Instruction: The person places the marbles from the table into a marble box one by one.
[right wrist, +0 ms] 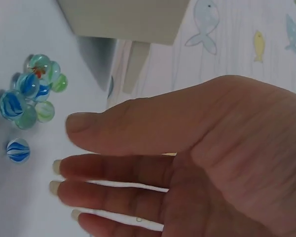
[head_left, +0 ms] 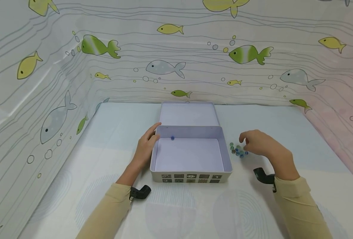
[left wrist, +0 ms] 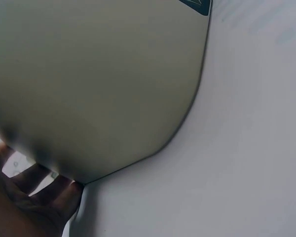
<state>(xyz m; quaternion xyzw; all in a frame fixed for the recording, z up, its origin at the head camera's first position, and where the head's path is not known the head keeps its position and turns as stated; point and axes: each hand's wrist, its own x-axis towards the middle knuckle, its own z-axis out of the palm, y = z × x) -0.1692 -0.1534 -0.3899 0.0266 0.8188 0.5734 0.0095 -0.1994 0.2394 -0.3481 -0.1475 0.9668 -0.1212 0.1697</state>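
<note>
A pale rectangular box (head_left: pixel 191 177) stands with its hinged lid (head_left: pixel 188 114) tipped back behind it. One blue marble (head_left: pixel 172 138) lies inside, near the back left. My left hand (head_left: pixel 143 149) holds the box's left side, its thumb at the rim; in the left wrist view its fingers (left wrist: pixel 54 190) lie against the outer wall. To the right of the box is a cluster of glass marbles (head_left: pixel 237 151), clear with blue, green and red swirls. Above them hovers my right hand (head_left: pixel 258 142), fingers loosely bent, apart from the marbles, with nothing visible between thumb and fingers.
Everything stands on a pale cloth-covered table (head_left: pixel 188 212). A fish-patterned sheet (head_left: pixel 128 79) rises behind and along both sides. One blue-striped marble (right wrist: pixel 18 150) lies a little apart from the cluster. A black wrist camera (head_left: pixel 140 192) juts from the left sleeve.
</note>
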